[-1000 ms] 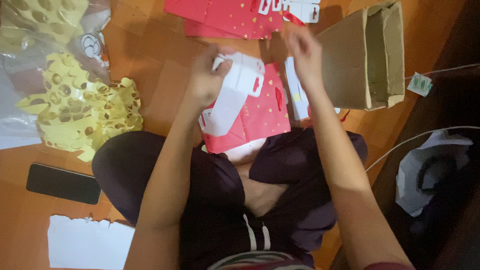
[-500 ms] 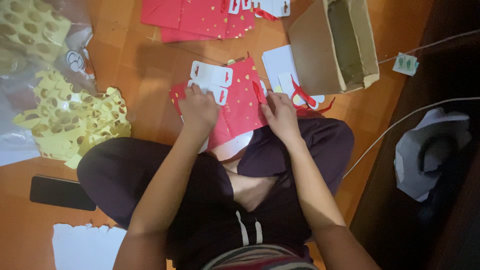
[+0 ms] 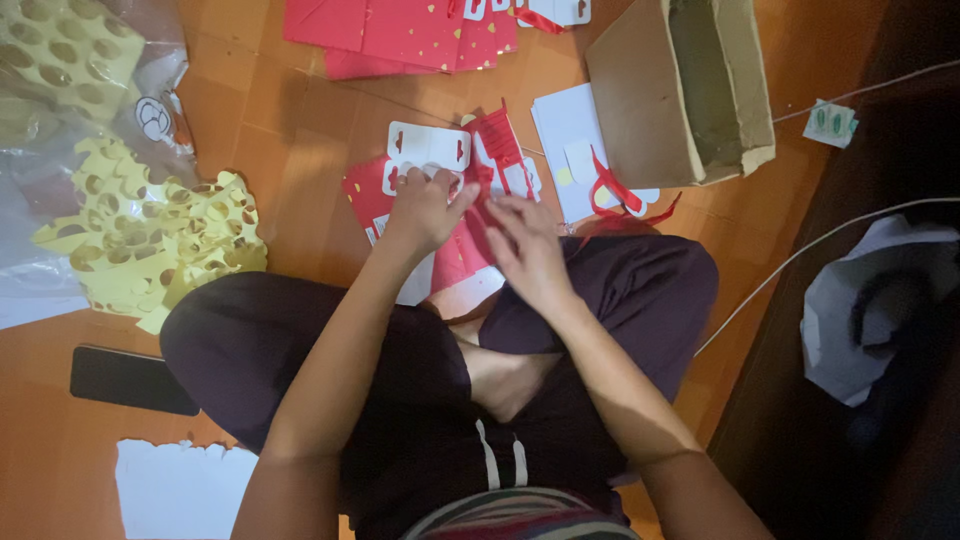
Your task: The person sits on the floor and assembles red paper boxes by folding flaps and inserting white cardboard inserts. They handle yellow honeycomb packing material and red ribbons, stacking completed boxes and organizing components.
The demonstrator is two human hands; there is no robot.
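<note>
Both hands rest on one red card sheet (image 3: 455, 255) on the floor (image 3: 300, 150): left hand (image 3: 425, 210) fingers pressing flat, right hand (image 3: 530, 245) fingers loosely spread. One cardboard box (image 3: 690, 90) stands near, one black phone (image 3: 130, 380) lies apart.

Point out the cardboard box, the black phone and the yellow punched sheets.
cardboard box (image 3: 640, 95): head view, outer side wall.
black phone (image 3: 130, 380): head view, middle of its screen.
yellow punched sheets (image 3: 150, 245): head view, middle of the pile.

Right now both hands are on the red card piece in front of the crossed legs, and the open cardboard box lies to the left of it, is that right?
Not quite. The left hand and right hand are on the red card piece, but the head view shows the open cardboard box to its right; the yellow punched sheets lie to the left.
</note>
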